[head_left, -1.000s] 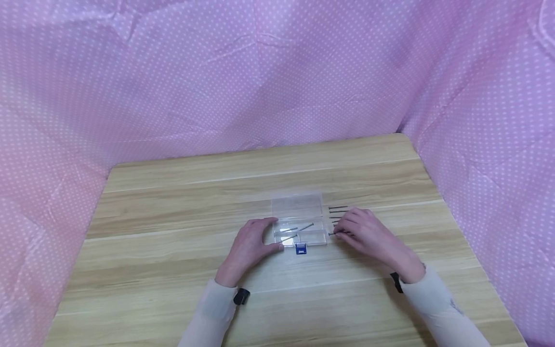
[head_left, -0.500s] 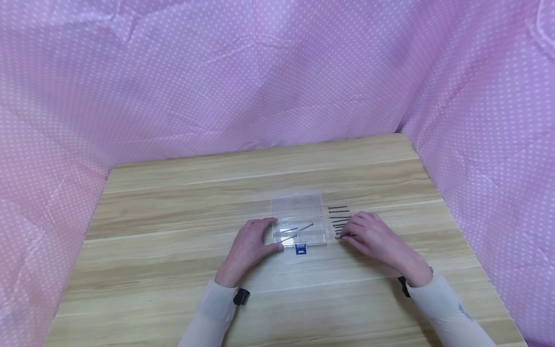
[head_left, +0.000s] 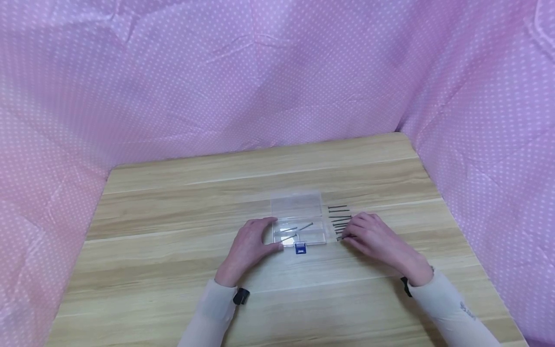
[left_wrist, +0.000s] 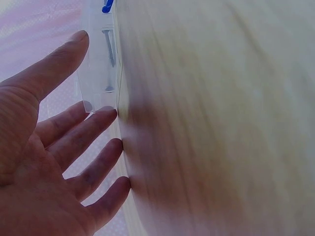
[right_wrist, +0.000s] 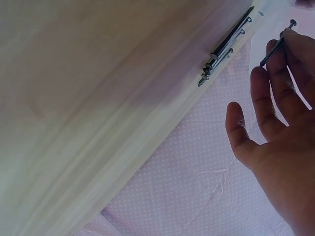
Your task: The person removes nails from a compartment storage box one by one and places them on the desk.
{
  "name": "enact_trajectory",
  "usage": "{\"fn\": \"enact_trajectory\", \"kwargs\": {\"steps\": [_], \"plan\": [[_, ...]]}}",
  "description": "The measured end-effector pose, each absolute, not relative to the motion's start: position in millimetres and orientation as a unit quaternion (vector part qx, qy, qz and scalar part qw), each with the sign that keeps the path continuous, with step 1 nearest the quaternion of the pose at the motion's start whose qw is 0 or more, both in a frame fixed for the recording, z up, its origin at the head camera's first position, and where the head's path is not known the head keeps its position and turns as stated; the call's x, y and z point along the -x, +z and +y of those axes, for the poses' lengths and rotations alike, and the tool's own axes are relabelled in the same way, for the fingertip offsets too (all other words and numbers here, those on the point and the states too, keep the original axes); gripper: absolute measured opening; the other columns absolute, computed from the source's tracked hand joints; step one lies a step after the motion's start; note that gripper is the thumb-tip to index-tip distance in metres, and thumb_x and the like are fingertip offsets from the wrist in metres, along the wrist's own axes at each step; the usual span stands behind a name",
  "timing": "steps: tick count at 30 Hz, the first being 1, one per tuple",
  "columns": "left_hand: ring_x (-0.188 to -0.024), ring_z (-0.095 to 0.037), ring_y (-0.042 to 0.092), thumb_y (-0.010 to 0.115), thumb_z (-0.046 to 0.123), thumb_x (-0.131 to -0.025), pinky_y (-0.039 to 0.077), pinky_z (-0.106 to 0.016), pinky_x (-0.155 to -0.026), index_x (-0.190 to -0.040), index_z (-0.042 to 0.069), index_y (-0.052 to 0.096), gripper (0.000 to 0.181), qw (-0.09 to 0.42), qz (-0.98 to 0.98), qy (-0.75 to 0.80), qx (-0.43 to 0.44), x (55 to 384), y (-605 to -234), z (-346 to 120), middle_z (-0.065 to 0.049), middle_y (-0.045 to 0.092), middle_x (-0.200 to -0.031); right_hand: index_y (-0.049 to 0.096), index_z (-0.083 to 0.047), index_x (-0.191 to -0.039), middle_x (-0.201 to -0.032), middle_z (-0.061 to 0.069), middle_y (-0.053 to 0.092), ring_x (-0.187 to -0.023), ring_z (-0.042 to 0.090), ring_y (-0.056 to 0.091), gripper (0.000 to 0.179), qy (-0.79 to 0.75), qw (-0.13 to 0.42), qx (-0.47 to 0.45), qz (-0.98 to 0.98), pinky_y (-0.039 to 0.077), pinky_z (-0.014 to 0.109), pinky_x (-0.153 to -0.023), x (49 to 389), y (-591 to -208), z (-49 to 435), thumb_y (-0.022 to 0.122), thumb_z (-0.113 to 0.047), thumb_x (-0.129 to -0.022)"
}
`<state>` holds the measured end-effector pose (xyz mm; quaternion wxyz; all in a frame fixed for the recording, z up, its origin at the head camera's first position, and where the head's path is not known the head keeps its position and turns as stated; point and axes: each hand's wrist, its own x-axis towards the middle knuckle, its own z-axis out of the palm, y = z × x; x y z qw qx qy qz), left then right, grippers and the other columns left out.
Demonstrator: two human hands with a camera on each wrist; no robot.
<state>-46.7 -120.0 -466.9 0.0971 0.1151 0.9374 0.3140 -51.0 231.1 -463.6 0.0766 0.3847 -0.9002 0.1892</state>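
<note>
A clear plastic box (head_left: pixel 315 238) lies with its lid (head_left: pixel 297 205) folded back and its blue latch (head_left: pixel 300 248) toward me. Inside it rest a few nails (head_left: pixel 306 226). My left hand (head_left: pixel 246 246) holds the box's left end, thumb at the front corner and forefinger at the back. The left wrist view shows the other fingertips low by the tabletop. To the right of the box, my right hand (head_left: pixel 370 237) pinches a nail (right_wrist: pixel 272 52) between thumb and fingers, at the near end of a row of nails (head_left: pixel 338 206). The hand hides part of the row.
A wood-grain table (head_left: pixel 182 207) carries everything. Pink dotted cloth (head_left: pixel 243 82) hangs along its back and both sides. Dark wrist straps (head_left: pixel 241 296) sit at the cuffs of the pale sleeves.
With its nail, my right hand has shifted a little right and toward me, uncovering more of the row. My left hand and the box have stayed in place.
</note>
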Motion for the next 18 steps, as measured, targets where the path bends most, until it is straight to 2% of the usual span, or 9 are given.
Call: {"fn": "enact_trajectory", "kwargs": {"steps": [9, 18], "plan": [[-0.130, -0.034, 0.055, 0.089, 0.039, -0.080, 0.044, -0.051, -0.111, -0.141, 0.011, 0.062, 0.073, 0.096, 0.938, 0.312, -0.117, 47.6, -466.8, -120.3, -0.010, 0.066, -0.137, 0.075, -0.014, -0.096, -0.097, -0.001, 0.070, -0.101, 0.028, 0.064, 0.015, 0.193, 0.085, -0.395, -0.894, 0.051, 0.052, -0.086, 53.6, -465.8, 229.2, 0.083, -0.011, -0.083], [-0.131, -0.035, 0.055, 0.089, 0.039, -0.080, 0.043, -0.052, -0.111, -0.142, 0.010, 0.062, 0.074, 0.099, 0.937, 0.314, -0.115, 47.1, -467.0, -119.8, -0.011, 0.066, -0.137, 0.076, -0.015, -0.096, -0.098, -0.001, 0.071, -0.101, 0.028, 0.063, 0.010, 0.171, 0.045, -0.363, -0.915, 0.051, 0.053, -0.087, 55.3, -466.2, 228.2, 0.080, -0.013, -0.087]]}}
